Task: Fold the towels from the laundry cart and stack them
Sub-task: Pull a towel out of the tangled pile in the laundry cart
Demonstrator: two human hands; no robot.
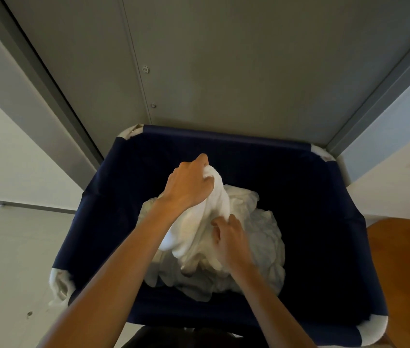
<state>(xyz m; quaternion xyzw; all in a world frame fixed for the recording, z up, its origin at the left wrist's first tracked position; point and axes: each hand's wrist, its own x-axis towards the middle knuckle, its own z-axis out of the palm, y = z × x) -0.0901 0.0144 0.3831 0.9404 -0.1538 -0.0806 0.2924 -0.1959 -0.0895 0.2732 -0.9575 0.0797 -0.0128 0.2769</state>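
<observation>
The navy laundry cart point(324, 222) holds a crumpled heap of white towels point(264, 237) low in its middle. One towel point(214, 204) rises from the heap, gripped at its top by the left hand point(188, 184). The right hand point(231, 239) pinches it lower, probably to free it from the rest.

No writing to read anywhere, none on the navy laundry cart point(224, 137), the white towels point(264, 237), the far grey panel point(224, 59), the wooden table point(404, 272) at right

Towel point(214, 204): white terry cloth, rough nap. Cart point(311, 209) liner: navy woven fabric, matt. Door point(224, 59): grey metal, satin. Stool point(409, 277): smooth varnished wood.
</observation>
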